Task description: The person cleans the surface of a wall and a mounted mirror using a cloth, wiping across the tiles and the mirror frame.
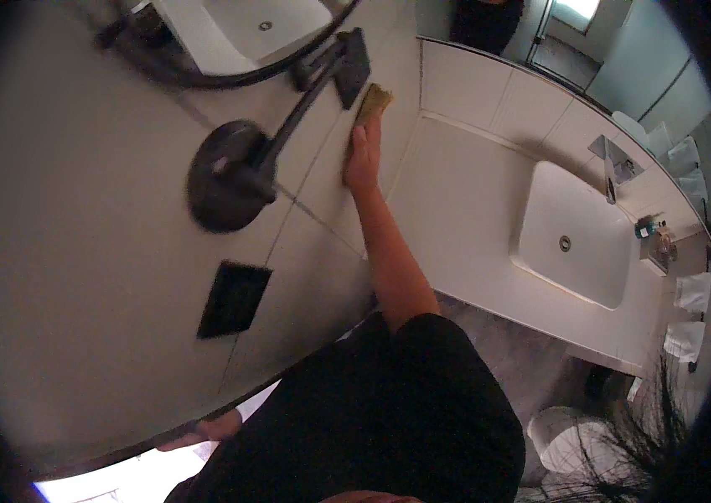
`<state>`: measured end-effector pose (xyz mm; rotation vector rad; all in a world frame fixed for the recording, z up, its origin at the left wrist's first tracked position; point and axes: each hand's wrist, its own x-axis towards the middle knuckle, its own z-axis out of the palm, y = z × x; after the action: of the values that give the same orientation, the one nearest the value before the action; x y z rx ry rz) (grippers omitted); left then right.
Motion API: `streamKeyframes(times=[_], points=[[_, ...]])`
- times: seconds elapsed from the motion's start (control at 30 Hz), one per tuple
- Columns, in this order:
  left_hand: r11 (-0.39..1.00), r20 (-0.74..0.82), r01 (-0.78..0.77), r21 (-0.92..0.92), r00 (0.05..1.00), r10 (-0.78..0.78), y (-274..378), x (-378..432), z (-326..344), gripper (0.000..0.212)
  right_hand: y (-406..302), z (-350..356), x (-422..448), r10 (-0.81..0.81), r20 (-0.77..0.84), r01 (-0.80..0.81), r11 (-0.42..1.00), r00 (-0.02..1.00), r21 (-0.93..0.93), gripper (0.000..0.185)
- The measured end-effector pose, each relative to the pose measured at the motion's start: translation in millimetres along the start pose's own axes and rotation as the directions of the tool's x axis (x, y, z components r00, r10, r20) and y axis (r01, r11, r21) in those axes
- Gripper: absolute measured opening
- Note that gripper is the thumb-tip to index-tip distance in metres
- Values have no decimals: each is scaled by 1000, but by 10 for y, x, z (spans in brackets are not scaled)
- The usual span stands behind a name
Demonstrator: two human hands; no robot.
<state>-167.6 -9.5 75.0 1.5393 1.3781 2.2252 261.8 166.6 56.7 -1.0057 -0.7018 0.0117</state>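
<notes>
Near the upper middle, my right hand (pixel 363 160) is pressed flat with a yellowish-brown cloth or sponge (pixel 374 104) against the light tiled wall (pixel 324 163). It is just below a dark wall plate (pixel 353 69) and beside the jointed arm of a round wall-mounted mirror (pixel 248 78). The arm's round dark base (pixel 229 176) is left of my forearm. At the lower left, my left hand (pixel 217 429) rests at the wall's edge, its fingers spread and no object visible in it. Part of it is hidden by my dark sleeve.
On the right, a white countertop (pixel 456 170) carries a rectangular washbasin (pixel 581 232), with a wall tap (pixel 610 170) above and small bottles (pixel 647 227) beside it. A wide mirror (pixel 632 56) lines the wall. A dark square plate (pixel 234 299) and a white bin (pixel 566 440) are lower.
</notes>
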Motion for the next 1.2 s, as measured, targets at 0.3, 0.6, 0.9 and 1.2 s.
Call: streamKeyframes(times=[0.3,0.6,0.9,1.2], points=[[975,-83,-30,219,995,50,-68,323,-266,57,1594,-583,-499,484,-168,-490,872,859,8,54],[966,-92,-33,257,994,59,-69,346,-169,57,3282,-1032,-1936,451,-286,-502,853,845,-139,42],[952,-156,-5,306,986,55,-13,231,-258,57,995,-325,582,245,-81,-232,962,966,141,57],[942,-200,13,335,978,57,-76,230,-312,57,181,-17,1622,-6,-40,11,994,999,110,54]])
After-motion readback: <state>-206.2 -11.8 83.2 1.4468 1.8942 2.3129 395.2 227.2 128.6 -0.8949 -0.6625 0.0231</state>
